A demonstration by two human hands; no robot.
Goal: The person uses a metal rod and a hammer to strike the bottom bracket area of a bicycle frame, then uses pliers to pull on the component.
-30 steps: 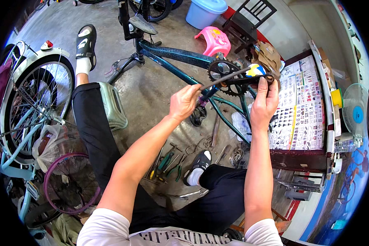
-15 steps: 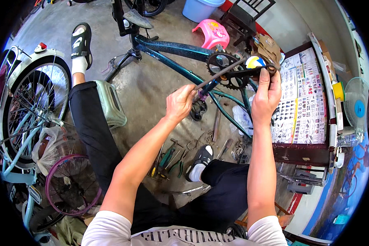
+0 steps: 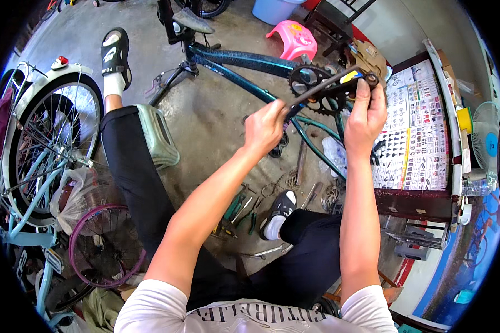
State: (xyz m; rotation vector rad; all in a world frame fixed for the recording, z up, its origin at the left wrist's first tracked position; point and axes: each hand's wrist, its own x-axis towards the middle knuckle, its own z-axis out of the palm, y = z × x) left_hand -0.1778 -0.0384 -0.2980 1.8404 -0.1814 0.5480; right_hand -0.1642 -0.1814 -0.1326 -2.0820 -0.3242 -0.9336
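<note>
My left hand [image 3: 264, 126] is closed around the lower end of a long dark metal bar [image 3: 322, 85], which slants up toward the crank end. My right hand [image 3: 365, 119] grips the far end of a black crank arm [image 3: 343, 90], thumb pressed on it near the bar's tip. The crank arm lies across black toothed chainrings [image 3: 303, 81] on a teal bicycle frame [image 3: 236, 60]. A small yellow-and-blue object [image 3: 349, 75] is mostly hidden behind the crank and bar. Whether the bar's tip touches the crank I cannot tell.
A bicycle wheel [image 3: 28, 150], purple rim [image 3: 75, 244] and green stool [image 3: 164, 141] are left. Pliers and screwdrivers [image 3: 239, 211] lie below the frame. A pink stool [image 3: 294, 36] stands behind it. A cabinet [image 3: 419, 202] with printed sheets and a fan [image 3: 486, 144] are right.
My left hand has moved up and rightward with the bar. My right hand and the crank end are higher, and the yellow-and-blue object is now more covered.
</note>
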